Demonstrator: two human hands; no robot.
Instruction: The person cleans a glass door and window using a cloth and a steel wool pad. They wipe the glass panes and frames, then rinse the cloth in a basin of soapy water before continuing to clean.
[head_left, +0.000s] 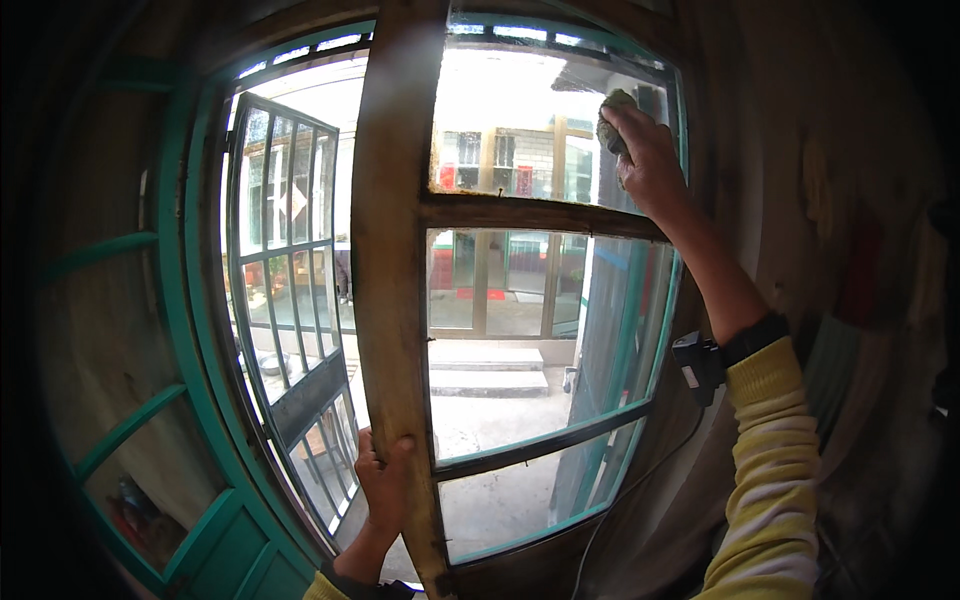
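My right hand (651, 161) is raised to the upper right, closed around a crumpled greenish cloth (613, 131). The cloth is at the upper glass pane (517, 97) of a wood-framed door leaf, close to the pane's right side. Low down, my left hand (384, 480) grips the wooden stile (391, 300) at the leaf's edge, its thumb on the near face. Below the upper pane, a dark crossbar (540, 216) separates it from the middle pane (510, 300). Small nails stick out along the bars.
A green panelled door leaf (217, 540) stands at the left. Beyond the opening is a barred metal gate (289, 255). Concrete steps (487, 371) show through the glass. A black device (697, 367) with a cable (645, 484) is near my right forearm.
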